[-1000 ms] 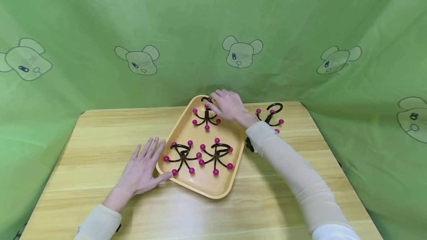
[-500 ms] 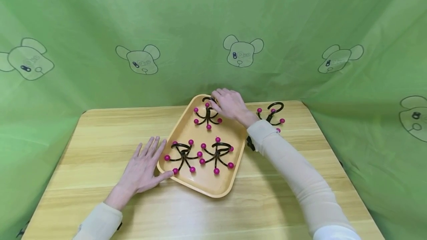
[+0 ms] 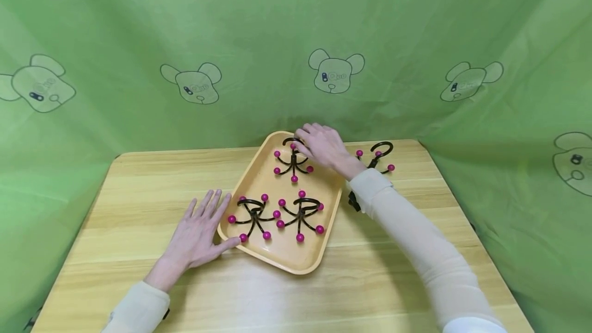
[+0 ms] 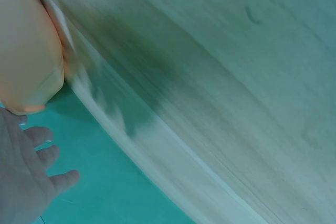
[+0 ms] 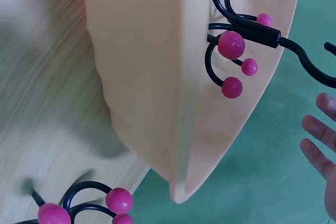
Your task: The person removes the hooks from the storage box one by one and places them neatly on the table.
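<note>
Three black claw hangers with pink ball tips stand in a tan tray (image 3: pixel 259 184), their top hooks curving above them. My right hand (image 3: pixel 324 147) is at the far one (image 3: pixel 293 162), thumb and fingers at its top hook. In the right wrist view three fingers (image 5: pixel 317 129) show beside the hanger (image 5: pixel 257 34); the thumb is out of frame there. Near the tray's front stand the left hanger (image 3: pixel 254 213) and the right hanger (image 3: pixel 301 213). My left hand (image 3: pixel 196 240) lies flat at the tray's left front corner, fingers spread, thumb along the rim.
A fourth-style matching hanger (image 3: pixel 373 163) stands on the wooden table (image 3: pixel 152 189) right of the tray, partly behind the right sleeve (image 3: pixel 407 235). A green cloth (image 3: pixel 259 30) printed with mouse heads hangs along the back and sides.
The far hanger has shifted slightly right inside the tray, together with my right hand. My left hand, the tray and the two near hangers stay in place.
</note>
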A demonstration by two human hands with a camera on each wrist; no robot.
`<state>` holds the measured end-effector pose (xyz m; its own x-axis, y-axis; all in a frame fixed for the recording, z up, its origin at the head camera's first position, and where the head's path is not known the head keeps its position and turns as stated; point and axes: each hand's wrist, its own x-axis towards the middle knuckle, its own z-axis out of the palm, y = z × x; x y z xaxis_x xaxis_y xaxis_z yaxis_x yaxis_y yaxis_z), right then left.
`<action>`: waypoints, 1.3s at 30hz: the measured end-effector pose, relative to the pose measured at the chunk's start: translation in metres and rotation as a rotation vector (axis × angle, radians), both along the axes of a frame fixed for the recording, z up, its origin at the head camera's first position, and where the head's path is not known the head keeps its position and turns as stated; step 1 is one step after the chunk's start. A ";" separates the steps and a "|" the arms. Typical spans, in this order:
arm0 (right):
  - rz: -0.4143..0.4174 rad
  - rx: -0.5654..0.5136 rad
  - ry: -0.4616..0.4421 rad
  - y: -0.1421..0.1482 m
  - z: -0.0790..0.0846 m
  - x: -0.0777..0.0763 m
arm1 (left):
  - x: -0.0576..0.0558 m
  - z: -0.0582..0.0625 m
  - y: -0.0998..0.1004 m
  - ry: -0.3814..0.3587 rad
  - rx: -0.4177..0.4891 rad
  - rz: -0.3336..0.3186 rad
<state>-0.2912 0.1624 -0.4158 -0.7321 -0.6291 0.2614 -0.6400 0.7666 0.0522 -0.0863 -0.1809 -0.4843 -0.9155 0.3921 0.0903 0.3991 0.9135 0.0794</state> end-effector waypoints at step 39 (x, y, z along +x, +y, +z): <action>0.080 -0.117 0.192 0.062 0.045 0.049 | 0.001 0.001 0.002 -0.007 0.007 0.007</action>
